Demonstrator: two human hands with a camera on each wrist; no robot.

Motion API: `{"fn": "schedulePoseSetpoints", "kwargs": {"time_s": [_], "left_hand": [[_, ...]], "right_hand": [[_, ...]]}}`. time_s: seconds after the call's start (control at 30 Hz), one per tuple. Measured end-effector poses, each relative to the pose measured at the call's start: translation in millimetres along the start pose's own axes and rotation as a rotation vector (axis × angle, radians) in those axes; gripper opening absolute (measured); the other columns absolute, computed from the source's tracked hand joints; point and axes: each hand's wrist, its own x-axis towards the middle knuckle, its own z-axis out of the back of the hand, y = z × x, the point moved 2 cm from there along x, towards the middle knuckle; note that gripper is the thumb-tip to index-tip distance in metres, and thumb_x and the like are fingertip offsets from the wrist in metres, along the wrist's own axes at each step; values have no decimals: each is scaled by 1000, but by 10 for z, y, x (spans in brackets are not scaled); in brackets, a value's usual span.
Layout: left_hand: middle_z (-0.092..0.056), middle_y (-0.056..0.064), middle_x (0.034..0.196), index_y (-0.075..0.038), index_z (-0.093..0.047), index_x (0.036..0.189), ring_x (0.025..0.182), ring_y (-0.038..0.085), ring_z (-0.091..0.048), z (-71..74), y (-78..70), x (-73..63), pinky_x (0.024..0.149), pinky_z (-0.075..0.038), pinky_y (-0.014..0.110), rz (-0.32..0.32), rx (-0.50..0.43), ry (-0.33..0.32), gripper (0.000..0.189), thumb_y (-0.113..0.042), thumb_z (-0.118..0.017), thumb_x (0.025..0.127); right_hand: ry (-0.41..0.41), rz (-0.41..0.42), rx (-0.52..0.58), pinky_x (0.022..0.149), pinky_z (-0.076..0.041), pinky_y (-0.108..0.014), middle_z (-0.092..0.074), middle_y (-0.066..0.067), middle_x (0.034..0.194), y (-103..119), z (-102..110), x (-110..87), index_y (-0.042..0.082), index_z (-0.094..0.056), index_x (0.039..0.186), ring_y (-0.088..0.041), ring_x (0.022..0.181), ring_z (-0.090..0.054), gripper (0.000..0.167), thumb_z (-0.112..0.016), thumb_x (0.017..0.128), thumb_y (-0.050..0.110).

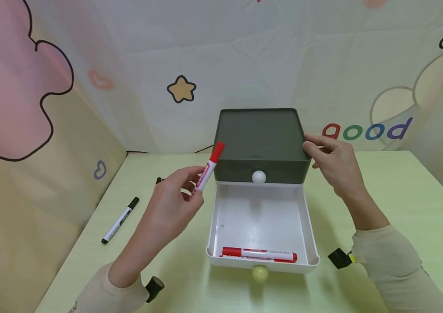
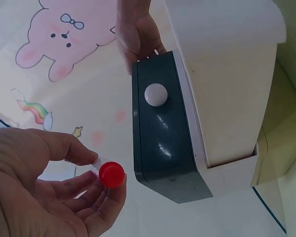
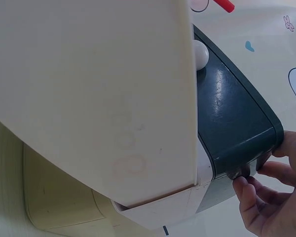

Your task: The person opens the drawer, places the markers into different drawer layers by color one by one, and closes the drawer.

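My left hand [image 1: 176, 198] pinches a red-capped whiteboard marker [image 1: 207, 171], tilted with its cap up, left of a desktop drawer box [image 1: 260, 134]. Seen from the left wrist, the marker's red end [image 2: 111, 175] points at the camera. Fingertips of my right hand [image 1: 335, 163] touch the box's right side near its top edge; the right wrist view shows them at the dark green corner [image 3: 266, 133]. The white lower drawer [image 1: 260, 213] is pulled out towards me. Red markers [image 1: 268, 254] lie along its front wall, one partly hidden.
A black-capped marker [image 1: 120, 220] lies on the table at the left. Another dark tip [image 1: 159, 180] shows behind my left hand. The upper green drawer, with a white knob [image 1: 259, 177], is closed. A printed cloth [image 1: 159, 52] hangs behind the table.
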Motion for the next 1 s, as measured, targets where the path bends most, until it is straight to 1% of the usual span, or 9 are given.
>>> {"fn": "schedulePoseSetpoints", "kwargs": {"time_s": [0.1, 0.27, 0.47, 0.6, 0.73, 0.87, 1.0], "left_hand": [[-70, 1, 106, -8, -66, 134, 88, 16, -65, -41, -39, -18, 73, -58, 31, -30, 10, 26, 45, 3, -64, 91], [-69, 0, 105, -9, -68, 133, 85, 14, -64, -129, -73, -41, 68, -57, 29, -73, 43, 72, 45, 4, -67, 90], [-69, -5, 107, -13, -69, 132, 84, 10, -62, -222, -100, -63, 69, -55, 30, -102, 62, 121, 47, 4, -66, 89], [-68, -7, 107, -17, -70, 132, 80, 10, -61, -287, -121, -76, 67, -55, 31, -112, 48, 160, 50, 5, -64, 88], [-68, -10, 107, -20, -71, 129, 80, 9, -60, -348, -157, -72, 65, -54, 30, -131, 62, 183, 50, 5, -63, 87], [-68, -10, 107, -19, -72, 126, 81, 8, -60, -415, -199, -61, 64, -52, 29, -147, 100, 206, 47, 5, -63, 87], [-69, -6, 103, -17, -73, 125, 80, 10, -58, -501, -239, -57, 65, -51, 28, -151, 151, 269, 44, 4, -63, 87]], "right_hand": [[0, -3, 3, 64, -48, -17, -61, -4, 121, -1, 13, -5, 8, -63, 142, -10, 75, -58, 43, -61, 105, 28], [5, -2, -2, 64, -49, -17, -62, -5, 121, 7, 33, -5, 7, -63, 142, -11, 76, -58, 43, -62, 105, 27], [28, 8, -8, 66, -50, -18, -63, -8, 123, 38, 53, 7, 6, -64, 141, -9, 78, -58, 43, -63, 104, 28], [44, 14, 0, 67, -51, -18, -64, -5, 120, 55, 60, 4, 5, -64, 140, -8, 80, -57, 43, -64, 103, 27], [47, 18, 6, 67, -51, -18, -64, -3, 118, 65, 65, 4, 5, -64, 140, -10, 83, -57, 43, -64, 103, 27], [48, 15, -4, 68, -51, -18, -64, -8, 123, 66, 67, -2, 5, -63, 141, -16, 85, -59, 44, -64, 104, 28], [53, 22, -12, 68, -52, -18, -63, -14, 128, 72, 64, -6, 5, -63, 141, -18, 87, -59, 44, -63, 104, 28]]}}
